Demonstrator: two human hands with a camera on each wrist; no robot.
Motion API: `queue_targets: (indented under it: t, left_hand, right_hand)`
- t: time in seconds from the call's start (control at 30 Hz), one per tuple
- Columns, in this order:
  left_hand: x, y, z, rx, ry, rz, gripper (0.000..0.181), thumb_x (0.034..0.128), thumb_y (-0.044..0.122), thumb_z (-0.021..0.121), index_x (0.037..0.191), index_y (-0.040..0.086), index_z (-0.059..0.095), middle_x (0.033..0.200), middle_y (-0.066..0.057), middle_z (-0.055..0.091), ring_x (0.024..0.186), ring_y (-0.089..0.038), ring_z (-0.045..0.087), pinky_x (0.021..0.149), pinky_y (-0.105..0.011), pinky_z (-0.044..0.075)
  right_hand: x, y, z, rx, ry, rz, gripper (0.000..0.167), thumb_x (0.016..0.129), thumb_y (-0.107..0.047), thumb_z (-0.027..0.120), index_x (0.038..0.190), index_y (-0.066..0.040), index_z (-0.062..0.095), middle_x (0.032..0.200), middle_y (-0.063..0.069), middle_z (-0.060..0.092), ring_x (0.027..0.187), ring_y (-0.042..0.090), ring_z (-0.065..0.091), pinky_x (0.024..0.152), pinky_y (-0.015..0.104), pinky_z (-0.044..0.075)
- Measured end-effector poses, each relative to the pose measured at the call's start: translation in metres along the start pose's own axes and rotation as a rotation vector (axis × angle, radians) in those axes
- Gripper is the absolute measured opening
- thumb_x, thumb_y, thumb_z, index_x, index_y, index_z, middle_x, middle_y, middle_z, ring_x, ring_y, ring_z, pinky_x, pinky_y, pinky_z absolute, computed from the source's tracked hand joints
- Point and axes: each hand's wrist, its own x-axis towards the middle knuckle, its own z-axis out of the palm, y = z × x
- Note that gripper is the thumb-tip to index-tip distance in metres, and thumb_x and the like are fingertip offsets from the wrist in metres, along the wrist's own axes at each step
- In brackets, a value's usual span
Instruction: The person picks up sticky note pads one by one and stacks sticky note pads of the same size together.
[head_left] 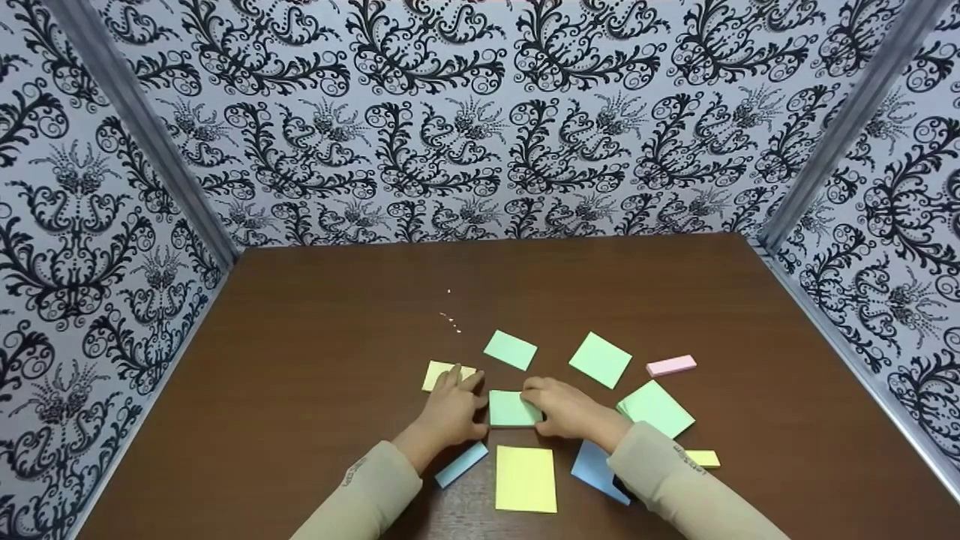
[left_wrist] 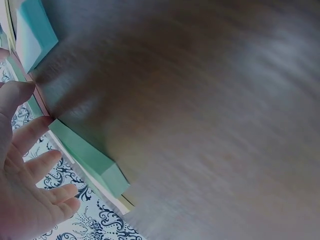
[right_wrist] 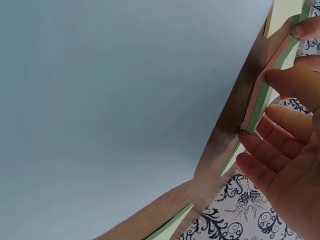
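A small light-green sticky note pad (head_left: 510,409) lies in front of me between both hands. In the right wrist view its side shows a green layer (right_wrist: 261,105) over a pink layer (right_wrist: 251,106). My right hand (head_left: 566,409) grips the pad's right end, thumb at the near side and fingers at the far side. The left hand (head_left: 450,409) has its fingers spread, with thumb and fingertips at the pad's left edge. A yellow pad (head_left: 435,375) is partly covered by the left fingers. Close to the left wrist lies a narrow light-blue pad (head_left: 461,465).
Nearest me is a yellow pad (head_left: 525,480). A blue pad (head_left: 596,469) and a yellow strip (head_left: 703,458) sit partly under the right sleeve. Green pads (head_left: 510,350) (head_left: 600,360) (head_left: 660,410) and a pink strip (head_left: 671,366) lie around. Patterned walls (head_left: 450,150) enclose the brown table (head_left: 315,322).
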Motion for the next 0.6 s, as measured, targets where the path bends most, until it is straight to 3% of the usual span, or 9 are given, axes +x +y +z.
queue_targets:
  t: [0.6]
  left_hand:
    - [0.0017,0.0016,-0.0040,0.018,0.001,-0.008,0.045,0.0750,0.037,0.069,0.111,0.011,0.067,0.137,-0.012,0.045,0.130,-0.041,0.031,0.104,-0.049,0.026]
  right_hand:
    - [-0.0018,-0.0028,0.0007,-0.024,0.002,-0.019,0.034,0.079,-0.011,0.067,0.110,0.002,0.059,0.115,0.013,0.052,0.099,0.025,0.051,0.075,0.034,0.045]
